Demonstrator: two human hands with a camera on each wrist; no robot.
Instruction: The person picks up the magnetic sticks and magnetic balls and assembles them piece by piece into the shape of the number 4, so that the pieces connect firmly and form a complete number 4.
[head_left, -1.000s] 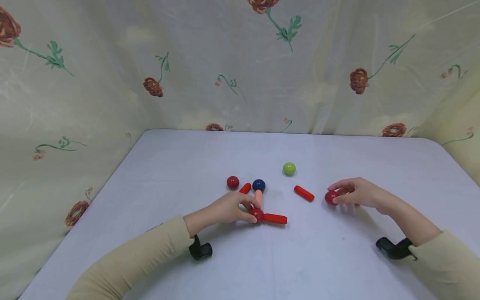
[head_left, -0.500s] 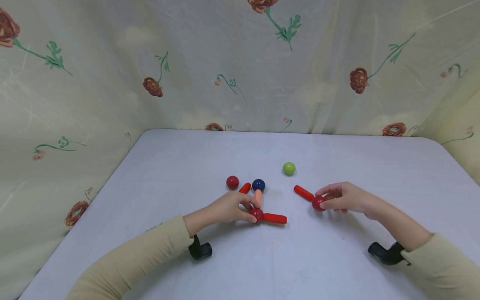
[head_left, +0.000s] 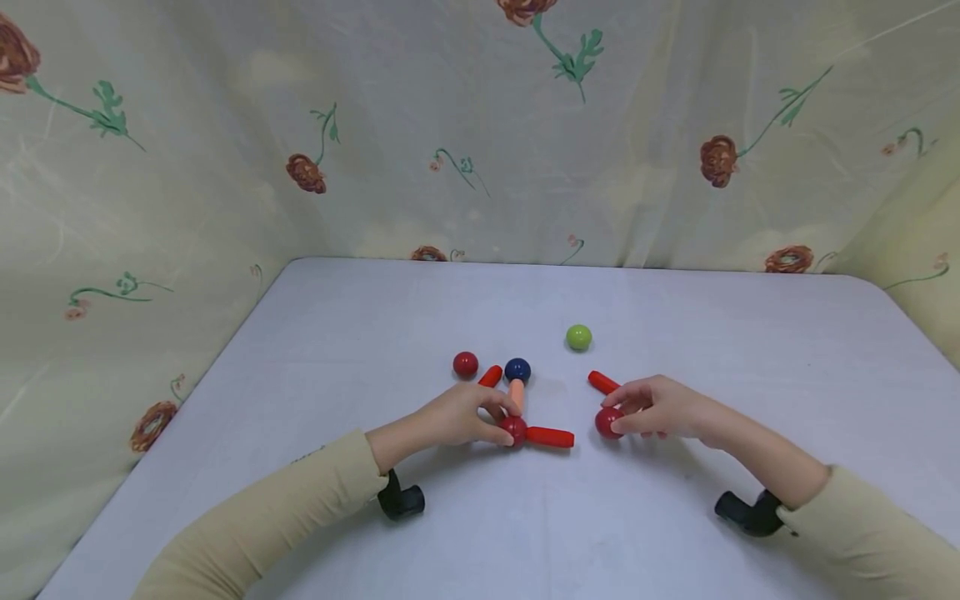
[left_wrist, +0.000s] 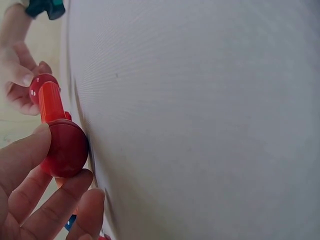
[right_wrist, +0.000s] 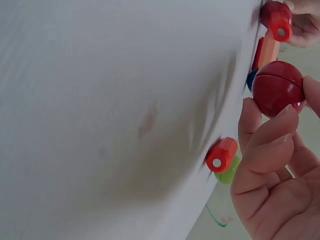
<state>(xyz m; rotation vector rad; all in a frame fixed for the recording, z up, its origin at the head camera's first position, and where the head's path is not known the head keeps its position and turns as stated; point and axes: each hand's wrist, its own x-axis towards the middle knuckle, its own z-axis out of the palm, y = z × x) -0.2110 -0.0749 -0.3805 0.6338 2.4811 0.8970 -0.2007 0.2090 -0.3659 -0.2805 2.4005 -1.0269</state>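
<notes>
In the head view my left hand (head_left: 465,417) pinches a red ball (head_left: 513,430) on the table. A red rod (head_left: 550,437) touches that ball and points right; a peach rod (head_left: 516,395) runs from near it to a blue ball (head_left: 517,370). Thumb and fingers of my right hand (head_left: 660,406) hold another red ball (head_left: 609,422), a short gap from the red rod's free end. The right wrist view shows this held ball (right_wrist: 278,89) close up, with a pale dot on the end of a loose red rod (right_wrist: 221,155) beyond the fingers.
A third red ball (head_left: 465,364) lies at the far left, beside a red rod (head_left: 491,377) partly hidden by my left hand. A green ball (head_left: 578,337) sits farther back. Behind the white-covered table (head_left: 375,308) hangs a flowered curtain (head_left: 525,167).
My right hand has moved left and nearer with its red ball, past the loose red rod toward the rod at the left hand's ball. The left hand has stayed in place.
</notes>
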